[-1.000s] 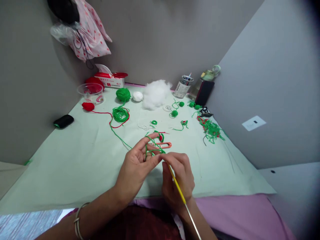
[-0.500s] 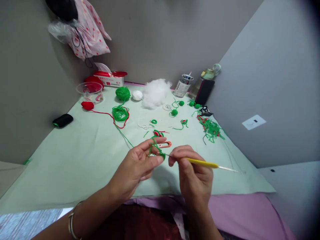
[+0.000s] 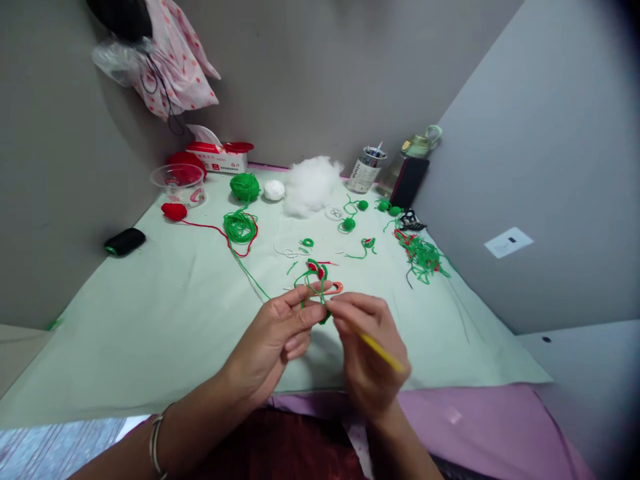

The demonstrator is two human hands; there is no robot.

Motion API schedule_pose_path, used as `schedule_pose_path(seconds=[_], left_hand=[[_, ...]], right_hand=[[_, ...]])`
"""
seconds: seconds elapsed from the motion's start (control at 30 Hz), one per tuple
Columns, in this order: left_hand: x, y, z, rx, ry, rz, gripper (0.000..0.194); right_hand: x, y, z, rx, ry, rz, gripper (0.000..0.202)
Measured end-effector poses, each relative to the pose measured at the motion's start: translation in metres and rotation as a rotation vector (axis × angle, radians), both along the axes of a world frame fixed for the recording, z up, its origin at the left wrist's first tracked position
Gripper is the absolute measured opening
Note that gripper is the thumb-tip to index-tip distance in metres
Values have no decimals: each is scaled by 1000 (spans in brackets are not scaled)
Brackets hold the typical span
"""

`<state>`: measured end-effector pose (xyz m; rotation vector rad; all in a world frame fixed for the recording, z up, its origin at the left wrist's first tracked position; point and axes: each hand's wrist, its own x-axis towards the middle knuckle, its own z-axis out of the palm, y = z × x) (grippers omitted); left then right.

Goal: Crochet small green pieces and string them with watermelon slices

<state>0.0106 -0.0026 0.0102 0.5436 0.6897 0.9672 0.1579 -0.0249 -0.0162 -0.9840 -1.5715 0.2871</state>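
My left hand (image 3: 280, 330) pinches a small green crochet piece (image 3: 325, 316) between thumb and fingers, mostly hidden by the fingertips. Green yarn (image 3: 260, 291) runs from the table over its raised index finger. My right hand (image 3: 373, 347) is closed round a yellow-handled crochet hook (image 3: 381, 352), whose handle slants down to the right. Its fingertips meet the piece beside my left thumb, and the hook's tip is hidden there. Just beyond the fingers lie orange-handled snips (image 3: 338, 287) and small red-and-green crochet pieces (image 3: 317, 269).
A green yarn ball (image 3: 245, 188), a loose green coil (image 3: 241, 227) and white stuffing (image 3: 314, 185) lie farther back. At right are tangled yarn scraps (image 3: 425, 259), a phone (image 3: 410, 183) against a bottle (image 3: 418, 145), and a can (image 3: 367, 172). A plastic tub (image 3: 184, 190) stands at left.
My right hand has moved left and closer to my left hand. The hook has swung from nearly level to slanting down, and its metal tip no longer shows.
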Motion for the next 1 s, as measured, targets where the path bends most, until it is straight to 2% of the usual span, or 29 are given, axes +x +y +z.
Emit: schedule_pose_path(seconds=[0.13, 0.2, 0.27, 0.37, 0.47, 0.53, 0.6, 0.67, 0.73, 0.8, 0.87, 0.93, 1.0], left_hand=[[-5, 3, 2, 25, -6, -2, 21], [-4, 1, 4, 54, 31, 23, 24], [0, -1, 4, 76, 74, 62, 32], [5, -5, 2, 85, 94, 116, 44], [5, -6, -2, 36, 31, 36, 43], [3, -4, -3, -11, -36, -59, 38], [1, -2, -4, -25, -81, -116, 34], [1, -1, -4, -3, -64, -104, 35], [4, -3, -3, 32, -7, -36, 39], [7, -6, -3, 61, 36, 57, 43], [9, -8, -4, 58, 29, 87, 43], [8, -7, -5, 11, -22, 31, 39], [3, -4, -6, -39, -76, -45, 34]], right_hand=[[5, 6, 10, -152, 394, 127, 22], [5, 7, 12, -190, 465, 176, 20], [3, 5, 9, -187, 410, 160, 21], [-3, 1, 0, -66, 134, 28, 29], [-5, 0, -8, 141, -136, -109, 43], [-4, 1, -7, 162, -145, -107, 46], [0, 4, -1, 68, -52, -22, 42], [3, 6, 5, -32, 38, 70, 35], [4, 6, 8, -65, 69, 105, 29], [2, 5, 5, -26, -6, 50, 31], [-1, 3, -1, 72, -147, -52, 37], [-3, 1, -6, 155, -204, -127, 40], [-2, 2, -6, 116, -107, -106, 36]])
